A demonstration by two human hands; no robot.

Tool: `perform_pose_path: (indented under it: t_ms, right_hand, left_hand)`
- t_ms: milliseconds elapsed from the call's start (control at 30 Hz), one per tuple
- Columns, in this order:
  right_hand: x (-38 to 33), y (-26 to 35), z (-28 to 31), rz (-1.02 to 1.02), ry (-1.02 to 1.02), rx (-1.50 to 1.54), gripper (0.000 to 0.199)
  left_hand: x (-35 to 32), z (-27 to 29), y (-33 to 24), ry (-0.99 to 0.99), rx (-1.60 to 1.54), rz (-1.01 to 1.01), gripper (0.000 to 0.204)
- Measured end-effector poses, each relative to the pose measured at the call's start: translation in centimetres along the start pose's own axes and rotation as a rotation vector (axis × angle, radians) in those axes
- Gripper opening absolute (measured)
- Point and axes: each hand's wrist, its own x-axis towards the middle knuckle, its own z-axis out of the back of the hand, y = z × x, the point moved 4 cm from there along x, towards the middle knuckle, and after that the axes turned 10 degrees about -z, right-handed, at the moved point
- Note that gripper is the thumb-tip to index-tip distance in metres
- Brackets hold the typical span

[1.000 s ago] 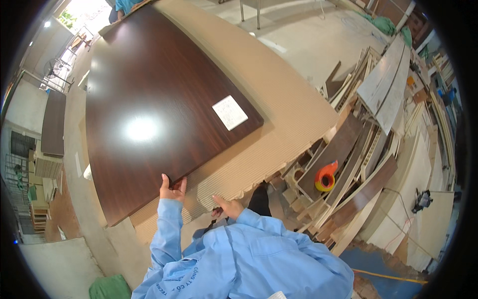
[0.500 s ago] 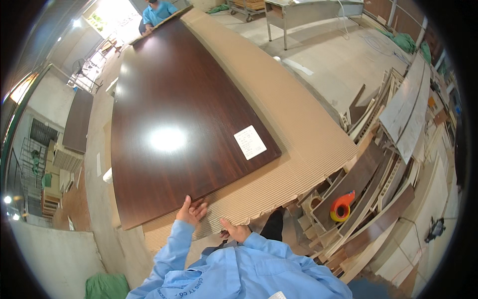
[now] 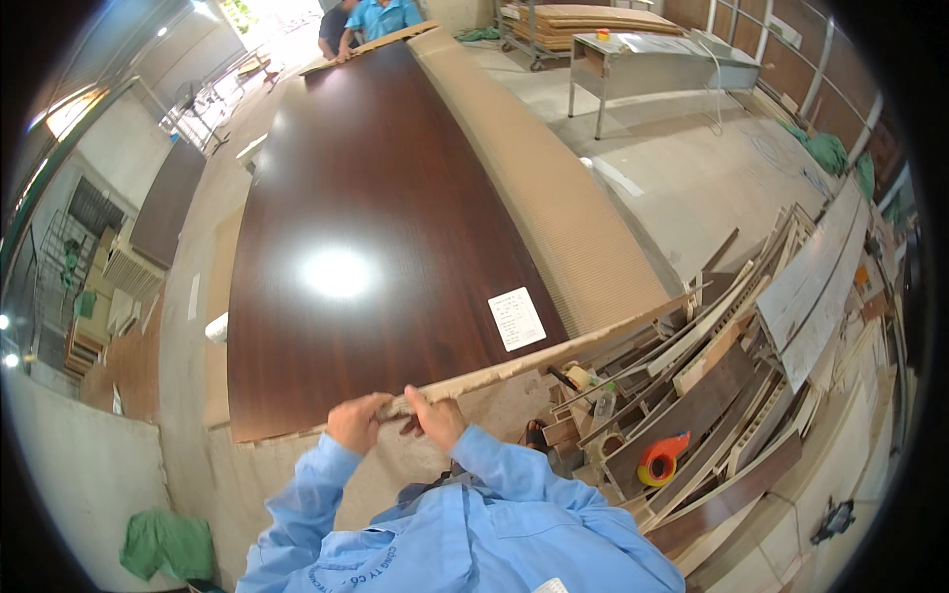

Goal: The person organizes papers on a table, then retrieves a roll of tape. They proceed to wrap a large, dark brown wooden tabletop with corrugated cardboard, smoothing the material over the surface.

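Note:
A long dark brown wooden panel (image 3: 366,188) lies on a sheet of corrugated cardboard (image 3: 578,247), which shows along its right side. The cardboard's near end is bent up along the panel's near edge. My left hand (image 3: 356,423) is closed round that raised edge near the panel's left part. Close beside it, my right hand (image 3: 440,420) grips the same edge, thumb on top. A white printed label (image 3: 517,318) sits on the panel's near right corner. What supports the panel is mostly hidden.
Two people are at the panel's far end, one in a blue shirt (image 3: 384,18). To my right lies a heap of wood offcuts (image 3: 732,376) with a red tape dispenser (image 3: 660,460). A metal table (image 3: 657,74) stands back right. Green cloth (image 3: 168,544) lies at lower left.
The cardboard's near end, flat before, is now folded up against the panel's edge. My hands have come together on it, the left now closed. A second person shows at the far end.

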Motion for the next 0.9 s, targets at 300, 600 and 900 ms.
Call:
perform_pose_path:
  t_ms: [300,600,900]
  right_hand:
    - [7.1,3.5,4.3,-0.285,0.446,0.216,0.069]
    - [-1.0,7.8,6.9,0.154,0.319,-0.137,0.047]
    - [-18.2,22.0,26.9,0.653,-0.517,-0.503,0.039]
  left_hand:
    - [6.6,-6.0,12.9,0.390,-0.377,0.398,0.024]
    - [6.1,-2.8,8.2,0.219,-0.176,0.289,0.015]
    - [-6.3,-6.0,-3.1,0.183,-0.031,-0.029,0.022]
